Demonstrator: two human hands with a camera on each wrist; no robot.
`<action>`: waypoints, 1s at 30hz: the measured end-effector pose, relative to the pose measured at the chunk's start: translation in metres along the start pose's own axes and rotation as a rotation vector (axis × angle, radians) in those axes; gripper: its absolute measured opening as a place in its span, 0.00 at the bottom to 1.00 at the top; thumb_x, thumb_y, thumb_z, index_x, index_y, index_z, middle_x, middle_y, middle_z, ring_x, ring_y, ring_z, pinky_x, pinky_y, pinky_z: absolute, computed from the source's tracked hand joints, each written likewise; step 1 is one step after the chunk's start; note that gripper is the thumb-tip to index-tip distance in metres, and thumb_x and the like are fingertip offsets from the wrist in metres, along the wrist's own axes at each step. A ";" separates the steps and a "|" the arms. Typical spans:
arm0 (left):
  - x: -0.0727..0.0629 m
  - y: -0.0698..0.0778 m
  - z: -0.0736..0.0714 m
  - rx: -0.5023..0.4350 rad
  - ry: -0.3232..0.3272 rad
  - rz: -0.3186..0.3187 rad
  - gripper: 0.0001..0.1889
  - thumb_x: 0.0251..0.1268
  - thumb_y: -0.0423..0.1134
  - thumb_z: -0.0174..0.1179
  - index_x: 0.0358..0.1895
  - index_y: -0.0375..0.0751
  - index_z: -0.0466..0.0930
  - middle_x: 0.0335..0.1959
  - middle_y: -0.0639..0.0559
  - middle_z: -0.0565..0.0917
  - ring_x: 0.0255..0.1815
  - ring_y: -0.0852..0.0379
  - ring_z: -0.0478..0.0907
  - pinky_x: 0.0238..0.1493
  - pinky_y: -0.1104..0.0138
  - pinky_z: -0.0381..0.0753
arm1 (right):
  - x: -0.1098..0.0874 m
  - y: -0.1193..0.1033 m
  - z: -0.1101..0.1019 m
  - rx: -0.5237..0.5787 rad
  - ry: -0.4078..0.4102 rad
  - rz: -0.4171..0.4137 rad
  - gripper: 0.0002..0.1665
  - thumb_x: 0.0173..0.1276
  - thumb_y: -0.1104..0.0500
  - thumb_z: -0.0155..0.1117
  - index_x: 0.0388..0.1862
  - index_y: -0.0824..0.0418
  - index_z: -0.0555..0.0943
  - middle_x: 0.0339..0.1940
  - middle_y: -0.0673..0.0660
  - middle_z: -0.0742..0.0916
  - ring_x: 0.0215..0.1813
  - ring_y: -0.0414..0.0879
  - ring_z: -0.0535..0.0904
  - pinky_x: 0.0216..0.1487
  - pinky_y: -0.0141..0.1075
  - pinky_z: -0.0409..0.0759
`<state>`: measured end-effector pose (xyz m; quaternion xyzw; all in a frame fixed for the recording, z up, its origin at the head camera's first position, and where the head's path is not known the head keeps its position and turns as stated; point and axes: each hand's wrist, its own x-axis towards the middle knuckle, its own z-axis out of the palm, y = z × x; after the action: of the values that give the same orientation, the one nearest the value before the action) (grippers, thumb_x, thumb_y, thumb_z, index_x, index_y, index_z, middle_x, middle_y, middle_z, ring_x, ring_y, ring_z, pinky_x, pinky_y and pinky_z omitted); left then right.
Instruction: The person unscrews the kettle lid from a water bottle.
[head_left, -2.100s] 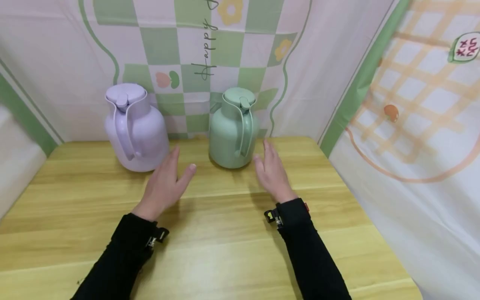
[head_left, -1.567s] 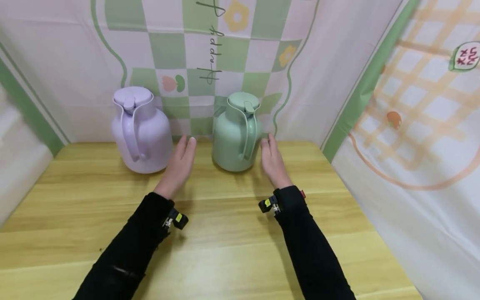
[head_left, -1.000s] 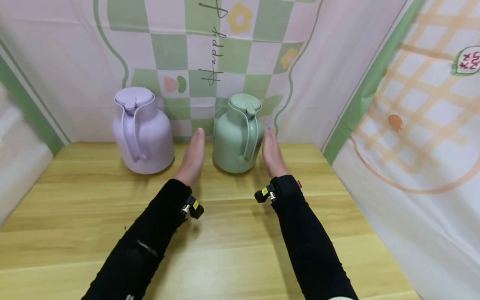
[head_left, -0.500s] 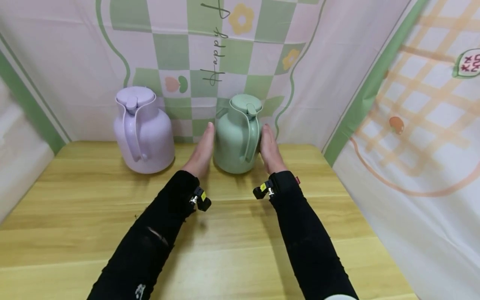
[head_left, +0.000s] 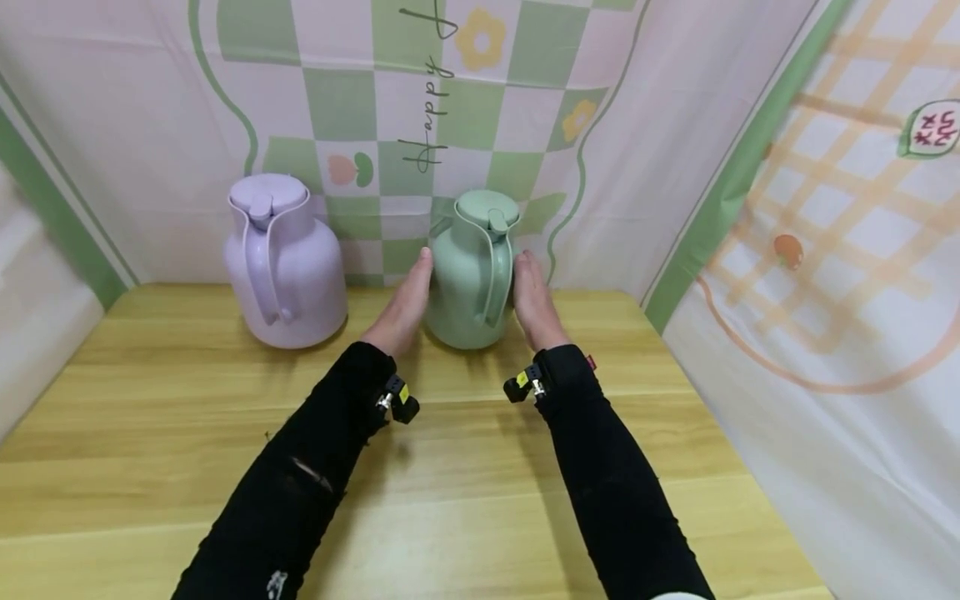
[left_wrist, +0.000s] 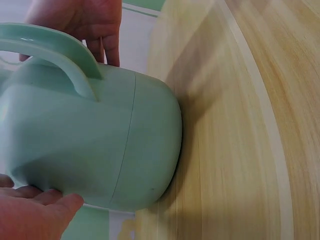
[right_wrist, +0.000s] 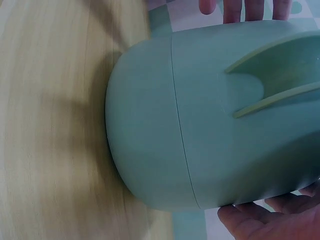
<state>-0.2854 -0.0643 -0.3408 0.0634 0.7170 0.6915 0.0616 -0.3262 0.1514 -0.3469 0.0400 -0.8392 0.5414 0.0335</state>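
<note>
A green thermos jug (head_left: 467,287) stands upright on the wooden table, its handle facing the person. My left hand (head_left: 405,302) lies along its left side, and my right hand (head_left: 534,302) along its right side. Fingers of both hands look straight or only slightly bent, with the fingertips touching the jug's body. The left wrist view has the jug's body (left_wrist: 95,130) lying sideways in frame, with fingers on either side. In the right wrist view the jug's base (right_wrist: 145,125) meets the tabletop. Left of my left hand stands a lilac thermos jug (head_left: 288,275), untouched.
The wooden table (head_left: 450,508) ends at a fabric backdrop (head_left: 337,104) with green checks, close behind both jugs. More patterned cloth (head_left: 832,258) hangs along the right side. A gap separates the lilac jug from my left hand.
My left hand has moved right, from beside the lilac jug to the green jug's left side. My right hand has come in against its right side. Both jugs stay in place.
</note>
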 end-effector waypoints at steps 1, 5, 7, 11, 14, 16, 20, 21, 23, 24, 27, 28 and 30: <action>-0.001 0.000 0.000 0.000 -0.001 0.011 0.44 0.78 0.74 0.23 0.87 0.53 0.35 0.88 0.58 0.37 0.87 0.59 0.31 0.85 0.58 0.32 | -0.001 0.000 0.000 -0.007 -0.001 0.002 0.48 0.81 0.27 0.25 0.89 0.51 0.41 0.89 0.52 0.49 0.88 0.50 0.41 0.86 0.49 0.40; -0.004 0.000 -0.004 0.014 0.006 0.035 0.44 0.79 0.72 0.22 0.87 0.50 0.35 0.88 0.57 0.36 0.87 0.58 0.31 0.85 0.57 0.31 | -0.005 -0.001 0.002 -0.010 -0.004 -0.010 0.50 0.80 0.26 0.25 0.89 0.52 0.41 0.89 0.53 0.49 0.88 0.50 0.41 0.86 0.49 0.40; -0.006 0.000 -0.006 0.032 0.015 0.031 0.45 0.78 0.73 0.22 0.87 0.50 0.33 0.88 0.57 0.35 0.87 0.58 0.30 0.85 0.57 0.31 | -0.007 -0.002 0.003 -0.010 -0.004 -0.030 0.49 0.81 0.27 0.26 0.89 0.54 0.42 0.89 0.54 0.50 0.88 0.51 0.42 0.86 0.49 0.41; -0.011 -0.001 -0.010 0.069 0.048 0.020 0.45 0.77 0.74 0.22 0.87 0.50 0.33 0.88 0.57 0.36 0.87 0.58 0.31 0.85 0.57 0.32 | -0.013 -0.003 0.005 -0.010 -0.004 -0.077 0.47 0.83 0.30 0.26 0.88 0.56 0.46 0.88 0.58 0.54 0.87 0.53 0.48 0.85 0.48 0.47; -0.013 -0.001 -0.012 0.080 0.061 0.030 0.45 0.78 0.74 0.23 0.87 0.50 0.34 0.88 0.57 0.37 0.87 0.58 0.32 0.85 0.57 0.33 | -0.017 -0.004 0.006 0.000 0.001 -0.095 0.47 0.83 0.30 0.28 0.87 0.58 0.51 0.85 0.61 0.61 0.85 0.55 0.55 0.84 0.50 0.53; -0.015 -0.001 -0.013 0.079 0.065 0.042 0.45 0.79 0.73 0.22 0.87 0.49 0.34 0.88 0.57 0.37 0.87 0.58 0.33 0.85 0.57 0.33 | -0.019 -0.004 0.007 0.002 0.010 -0.098 0.47 0.82 0.29 0.29 0.85 0.59 0.55 0.83 0.62 0.65 0.83 0.56 0.59 0.83 0.51 0.57; -0.019 -0.002 -0.016 0.085 0.071 0.050 0.43 0.80 0.71 0.22 0.87 0.48 0.34 0.88 0.56 0.37 0.87 0.57 0.33 0.85 0.58 0.34 | -0.022 -0.004 0.009 -0.008 0.035 -0.117 0.44 0.83 0.29 0.30 0.76 0.61 0.66 0.72 0.63 0.73 0.75 0.55 0.68 0.77 0.51 0.65; -0.020 -0.003 -0.016 0.085 0.075 0.049 0.43 0.80 0.71 0.22 0.87 0.48 0.35 0.88 0.55 0.37 0.87 0.57 0.33 0.85 0.57 0.35 | -0.022 -0.004 0.009 -0.004 0.039 -0.131 0.42 0.83 0.30 0.31 0.69 0.62 0.70 0.66 0.63 0.75 0.70 0.55 0.71 0.74 0.51 0.67; -0.023 -0.005 -0.018 0.088 0.090 0.041 0.44 0.79 0.72 0.23 0.87 0.47 0.38 0.88 0.53 0.39 0.87 0.55 0.35 0.85 0.55 0.36 | -0.023 -0.005 0.011 0.010 0.049 -0.169 0.37 0.84 0.33 0.32 0.50 0.63 0.74 0.51 0.61 0.77 0.58 0.54 0.74 0.64 0.48 0.71; -0.025 -0.006 -0.019 0.094 0.097 0.033 0.45 0.78 0.73 0.23 0.87 0.48 0.38 0.88 0.53 0.39 0.87 0.54 0.35 0.85 0.54 0.36 | -0.024 -0.005 0.013 0.022 0.053 -0.192 0.34 0.85 0.35 0.33 0.40 0.61 0.72 0.42 0.60 0.75 0.51 0.54 0.74 0.58 0.47 0.71; -0.030 -0.011 -0.021 0.106 0.116 0.048 0.46 0.77 0.75 0.24 0.87 0.47 0.43 0.88 0.51 0.43 0.87 0.53 0.39 0.85 0.53 0.39 | -0.026 -0.006 0.016 0.052 0.060 -0.249 0.30 0.86 0.39 0.35 0.27 0.57 0.61 0.30 0.56 0.65 0.38 0.53 0.68 0.47 0.45 0.67; -0.031 -0.012 -0.022 0.116 0.118 0.057 0.46 0.77 0.74 0.24 0.87 0.47 0.44 0.88 0.51 0.44 0.87 0.53 0.40 0.85 0.53 0.40 | -0.027 -0.006 0.017 0.059 0.063 -0.259 0.30 0.87 0.40 0.36 0.26 0.58 0.60 0.29 0.56 0.63 0.37 0.53 0.66 0.46 0.44 0.66; -0.034 -0.014 -0.023 0.133 0.112 0.086 0.45 0.79 0.72 0.23 0.86 0.47 0.43 0.87 0.51 0.45 0.87 0.54 0.40 0.85 0.54 0.41 | -0.030 -0.006 0.020 0.059 0.064 -0.254 0.28 0.87 0.42 0.36 0.31 0.60 0.64 0.33 0.56 0.66 0.41 0.52 0.68 0.48 0.44 0.66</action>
<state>-0.2557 -0.0937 -0.3540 0.0593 0.7604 0.6467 -0.0125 -0.2958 0.1320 -0.3526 0.1296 -0.8095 0.5582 0.1274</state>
